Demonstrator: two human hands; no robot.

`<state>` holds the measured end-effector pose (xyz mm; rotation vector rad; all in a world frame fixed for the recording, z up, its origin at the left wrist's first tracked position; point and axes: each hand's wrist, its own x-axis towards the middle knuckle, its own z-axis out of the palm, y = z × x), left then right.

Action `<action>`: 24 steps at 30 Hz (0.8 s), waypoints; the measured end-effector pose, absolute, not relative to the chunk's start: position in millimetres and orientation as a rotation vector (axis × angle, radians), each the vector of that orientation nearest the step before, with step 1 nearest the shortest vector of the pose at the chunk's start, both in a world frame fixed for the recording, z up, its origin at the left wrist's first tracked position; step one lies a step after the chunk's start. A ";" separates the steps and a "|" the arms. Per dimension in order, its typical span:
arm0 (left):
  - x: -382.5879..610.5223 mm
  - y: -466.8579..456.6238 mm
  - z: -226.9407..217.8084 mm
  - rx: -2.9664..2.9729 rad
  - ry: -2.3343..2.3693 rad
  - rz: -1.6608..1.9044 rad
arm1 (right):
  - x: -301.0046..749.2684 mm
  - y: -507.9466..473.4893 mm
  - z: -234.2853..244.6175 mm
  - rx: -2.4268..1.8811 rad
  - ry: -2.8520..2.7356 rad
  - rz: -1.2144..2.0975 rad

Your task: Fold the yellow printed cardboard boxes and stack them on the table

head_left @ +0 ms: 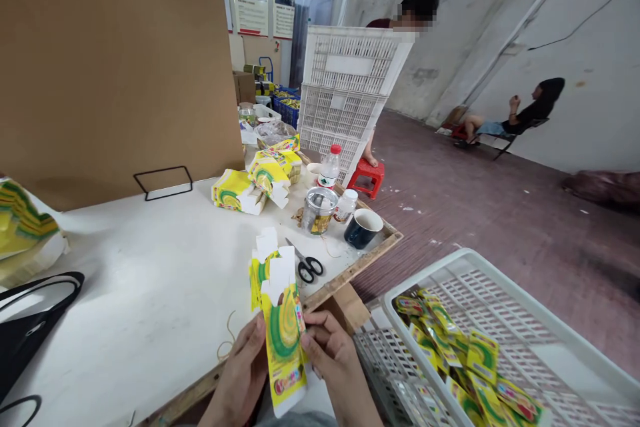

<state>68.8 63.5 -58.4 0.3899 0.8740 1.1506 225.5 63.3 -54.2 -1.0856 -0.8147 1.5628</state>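
Between both hands, near the table's front edge, is a yellow-and-green cardboard box (285,347) with its white end flaps standing up. My left hand (243,355) grips its left side, partly hidden behind it. Fingers and thumb of my right hand (327,347) pinch the box's right edge. Just beyond it lie more yellow cartons (259,277) with white flaps, close to a pair of black-handled scissors (309,268). To the right, a white plastic crate (467,260) holds several small yellow-and-green packets (483,355).
A dark mug (363,228), a clear jar (321,211) and a red-capped bottle (330,167) stand at the table's right corner. Flattened cartons (237,191) lie farther back. A black bag (30,327) is at left. Stacked white crates (345,100) stand beyond; two people are in the background.
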 end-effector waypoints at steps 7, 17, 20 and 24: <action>79.5 59.9 -48.6 0.488 0.710 1.132 | 226.2 60.0 -47.9 -1.140 -0.835 1.558; 85.5 66.3 -52.5 0.731 1.045 1.112 | 227.2 53.1 -54.2 -1.408 -1.068 1.347; 88.0 62.7 -42.3 0.771 1.084 1.176 | 231.1 54.0 -58.1 -1.400 -1.146 1.294; 84.0 58.5 -30.5 0.851 1.017 1.136 | 241.9 61.2 -42.8 -1.206 -1.245 1.336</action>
